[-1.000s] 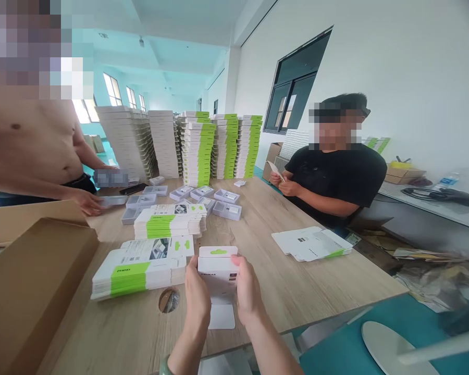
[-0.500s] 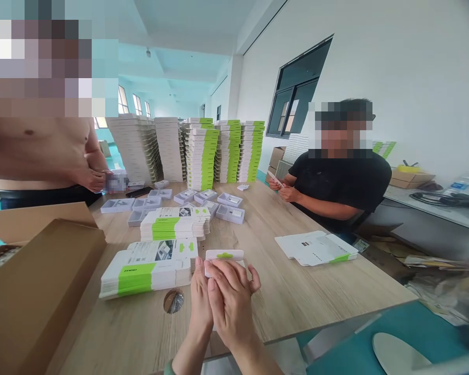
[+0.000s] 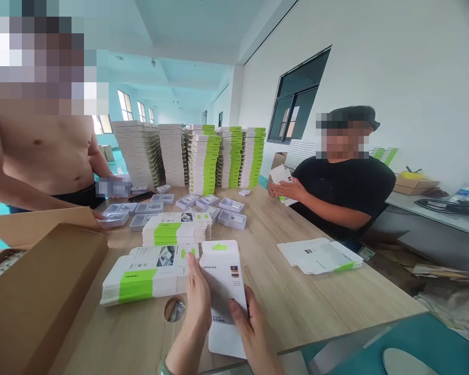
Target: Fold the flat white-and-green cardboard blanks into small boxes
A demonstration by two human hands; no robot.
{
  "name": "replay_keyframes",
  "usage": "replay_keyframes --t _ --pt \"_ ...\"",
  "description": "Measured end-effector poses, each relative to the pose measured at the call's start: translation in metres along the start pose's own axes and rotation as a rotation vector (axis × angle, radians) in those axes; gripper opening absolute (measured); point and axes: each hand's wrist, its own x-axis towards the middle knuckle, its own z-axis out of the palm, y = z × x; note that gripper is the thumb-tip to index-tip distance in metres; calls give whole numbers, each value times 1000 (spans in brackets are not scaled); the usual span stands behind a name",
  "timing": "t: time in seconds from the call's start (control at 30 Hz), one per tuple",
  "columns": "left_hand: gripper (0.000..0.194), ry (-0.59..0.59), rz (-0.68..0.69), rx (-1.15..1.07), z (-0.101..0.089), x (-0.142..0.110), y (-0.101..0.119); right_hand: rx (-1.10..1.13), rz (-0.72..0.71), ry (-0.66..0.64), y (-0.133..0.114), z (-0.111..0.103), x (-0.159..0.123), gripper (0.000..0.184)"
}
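A white carton (image 3: 223,284) with a green hang-hole tab stands up in front of me, its printed face towards me. Along its left edge lies my left hand (image 3: 198,294), its thumb pointing up and its other fingers mostly hidden by the carton. My right hand (image 3: 250,323) grips the lower right edge, thumb on the printed face and fingers round the side. An open flap hangs from the carton's bottom end. Just left of my hands is a stack of flat green-and-white cartons (image 3: 131,284), with another stack (image 3: 175,232) behind it.
Clear plastic trays (image 3: 232,219) lie mid-table before tall stacks of boxes (image 3: 205,161). Flat cartons (image 3: 320,255) rest at right. A large cardboard box (image 3: 42,302) stands at left, near a cable hole (image 3: 174,309). Two people work across the table; the right one (image 3: 344,187) holds a carton.
My hands, earlier overlapped on the carton, have moved apart to its two sides, and its printed face now shows. The left person's arm reaches down to the trays; the right person's carton is opened out.
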Motion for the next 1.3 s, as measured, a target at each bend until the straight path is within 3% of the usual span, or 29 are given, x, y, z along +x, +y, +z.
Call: replay_keyframes --t 0.17,0.27,0.4,0.53,0.7,0.87,0.93,1.13,1.23,1.3 --pt "65 -169 -51 -2 4 -33 20 30 52 10 -12 -5 8 57" --pt "68 -169 -34 -24 3 -44 23 23 61 -35 -20 -8 12 60" --pt "73 -148 81 -95 -4 -41 28 30 20 -118 -24 -12 11 53" --pt "55 -205 151 -54 -17 -35 38 106 29 -219 -26 -15 7 50" --pt "55 -95 239 -4 -25 -29 43 193 65 -223 -34 -11 1 53" --pt "50 -108 200 22 -22 -32 42 258 178 -77 -40 0 -7 67" --pt "48 -112 169 8 -21 -37 42 313 233 -75 -41 3 -9 69" --pt "74 -176 163 -126 -16 -51 48 355 266 -80 -46 3 -6 73" --pt "73 -143 89 -118 -15 -65 36 290 264 -95 -44 2 -5 76" --pt "68 -99 -28 -96 -17 -77 16 218 252 -33 -36 2 -9 72"
